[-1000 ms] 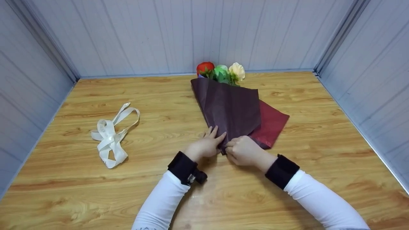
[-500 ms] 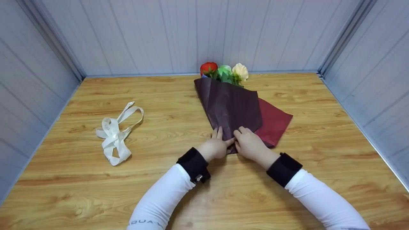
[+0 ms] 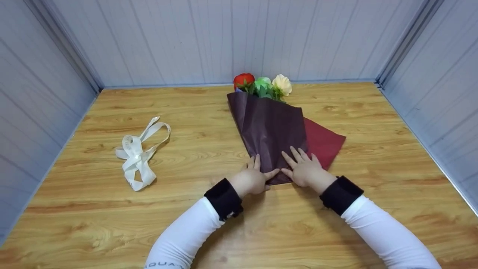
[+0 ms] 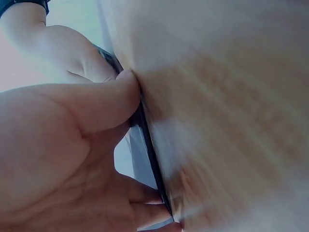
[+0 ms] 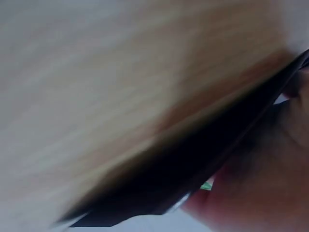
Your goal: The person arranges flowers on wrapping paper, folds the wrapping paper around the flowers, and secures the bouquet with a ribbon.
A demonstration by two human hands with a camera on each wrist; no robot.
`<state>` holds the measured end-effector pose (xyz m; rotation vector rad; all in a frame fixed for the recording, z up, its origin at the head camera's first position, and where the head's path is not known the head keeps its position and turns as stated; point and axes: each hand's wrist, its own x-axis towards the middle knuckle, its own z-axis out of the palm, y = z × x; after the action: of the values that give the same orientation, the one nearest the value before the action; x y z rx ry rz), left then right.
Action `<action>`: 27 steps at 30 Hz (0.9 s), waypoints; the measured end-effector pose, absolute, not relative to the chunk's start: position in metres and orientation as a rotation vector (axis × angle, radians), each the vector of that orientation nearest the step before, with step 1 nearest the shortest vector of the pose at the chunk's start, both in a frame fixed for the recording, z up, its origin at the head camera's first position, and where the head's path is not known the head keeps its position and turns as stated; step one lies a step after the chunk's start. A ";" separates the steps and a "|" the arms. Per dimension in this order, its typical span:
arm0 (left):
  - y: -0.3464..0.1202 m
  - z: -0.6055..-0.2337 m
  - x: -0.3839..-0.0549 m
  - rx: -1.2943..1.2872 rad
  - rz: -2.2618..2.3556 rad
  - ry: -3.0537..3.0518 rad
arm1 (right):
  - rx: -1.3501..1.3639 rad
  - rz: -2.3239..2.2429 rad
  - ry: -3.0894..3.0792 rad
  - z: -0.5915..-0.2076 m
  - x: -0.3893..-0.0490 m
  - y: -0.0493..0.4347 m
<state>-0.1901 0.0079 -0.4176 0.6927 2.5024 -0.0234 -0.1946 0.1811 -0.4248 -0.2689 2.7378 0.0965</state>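
Observation:
A bouquet lies on the wooden table, its dark maroon wrapping paper folded over the stems. Out of the paper's far end show a red flower, a green flower and a cream flower. My left hand presses the narrow near end of the paper at its left edge, fingers extended. Spread flat, my right hand rests on the paper's lower right side. Beneath it a brighter red flap sticks out to the right. The stems are hidden inside.
A loosely bundled white ribbon lies on the left part of the wooden table. Pale panel walls enclose the table at the back and on both sides.
My right hand's fingers have gone from pinching the paper's near edge to lying spread on it, further right. My left hand has shifted slightly right and stays on the paper.

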 end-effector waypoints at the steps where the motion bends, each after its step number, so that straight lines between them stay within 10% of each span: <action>1: 0.008 -0.417 -0.190 0.696 -0.030 2.504 | -0.248 0.101 2.728 -0.423 -0.196 0.183; 14: 0.003 -0.418 -0.177 0.672 -0.028 2.500 | 0.001 0.366 2.942 -0.421 -0.206 0.187; 22: -0.003 -0.414 -0.155 0.754 -0.109 2.567 | -0.840 -0.062 3.195 -0.430 -0.203 0.168; 27: -0.007 -0.416 -0.167 0.793 -0.102 2.561 | -0.924 -0.140 2.933 -0.430 -0.198 0.161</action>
<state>-0.1665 -0.0069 -0.4159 0.7928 2.5608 -0.1021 -0.1981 0.1606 -0.4295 -0.9236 2.9327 -0.1399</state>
